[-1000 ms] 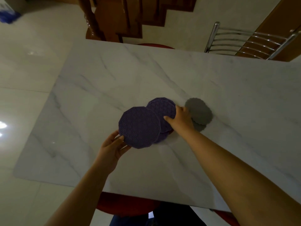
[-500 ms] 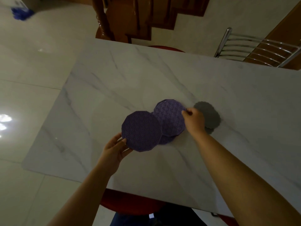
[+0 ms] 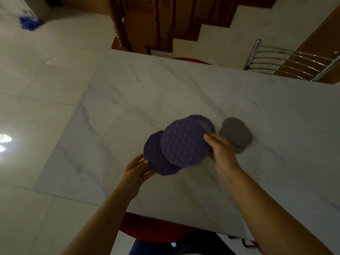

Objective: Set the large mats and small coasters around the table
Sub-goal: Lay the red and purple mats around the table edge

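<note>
Gripping the lower mat (image 3: 156, 159) with the left hand (image 3: 136, 172) and pinching the upper mat (image 3: 184, 142) with the right hand (image 3: 222, 151) above the middle of the table (image 3: 165, 85), the person, I reckoned, risked it slipping from that thin edge hold onto the grey coasters (image 3: 237, 133) just beside.

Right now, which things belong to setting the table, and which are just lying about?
Job: polygonal purple mat in left hand, round purple mat in right hand, third purple mat, grey coasters, marble table.
Lying about: metal chair, red stool, blue thing on floor, wooden stairs.
</note>
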A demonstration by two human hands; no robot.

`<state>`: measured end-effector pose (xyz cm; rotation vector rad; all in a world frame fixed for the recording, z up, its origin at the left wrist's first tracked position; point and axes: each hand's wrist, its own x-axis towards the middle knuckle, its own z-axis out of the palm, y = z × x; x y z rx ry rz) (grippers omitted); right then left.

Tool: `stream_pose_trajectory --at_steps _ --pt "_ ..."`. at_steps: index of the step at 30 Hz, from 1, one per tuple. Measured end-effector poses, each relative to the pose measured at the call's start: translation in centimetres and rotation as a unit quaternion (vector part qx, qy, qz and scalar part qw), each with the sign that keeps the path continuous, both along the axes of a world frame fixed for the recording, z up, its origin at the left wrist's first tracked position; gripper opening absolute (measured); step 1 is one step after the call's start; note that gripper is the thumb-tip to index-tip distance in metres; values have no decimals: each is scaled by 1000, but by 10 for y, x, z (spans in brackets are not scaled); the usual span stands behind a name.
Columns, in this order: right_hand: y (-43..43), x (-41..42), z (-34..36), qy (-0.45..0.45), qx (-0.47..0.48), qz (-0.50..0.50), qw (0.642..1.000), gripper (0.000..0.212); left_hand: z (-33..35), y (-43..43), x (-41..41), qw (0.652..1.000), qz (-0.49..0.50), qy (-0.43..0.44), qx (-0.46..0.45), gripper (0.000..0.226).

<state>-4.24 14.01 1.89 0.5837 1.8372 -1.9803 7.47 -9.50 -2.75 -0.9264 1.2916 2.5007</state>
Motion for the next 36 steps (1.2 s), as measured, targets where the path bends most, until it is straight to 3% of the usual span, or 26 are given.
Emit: stream_pose_trajectory --at_steps 4,8,13,17,30,34,36 --pt "-19 20 -13 -28 19 0 999 19 3 3 3 1000 -10 10 20 28" --pt "-21 30 -18 25 102 20 994 28 6 3 6 999 -25 22 36 28" --pt "-20 38 -20 37 78 66 994 39 8 3 9 998 -41 23 40 27" --pt "-21 42 -22 63 112 100 987 47 9 1 9 998 -50 12 32 30" --pt "-14 28 -24 54 113 125 984 36 9 -4 2 998 -53 16 11 39" --pt "-5 -8 -27 64 187 92 976 17 4 -8 1 998 -45 32 18 35" --pt "-1 -31 -33 61 256 95 960 32 2 -9 1 999 -43 27 19 34"
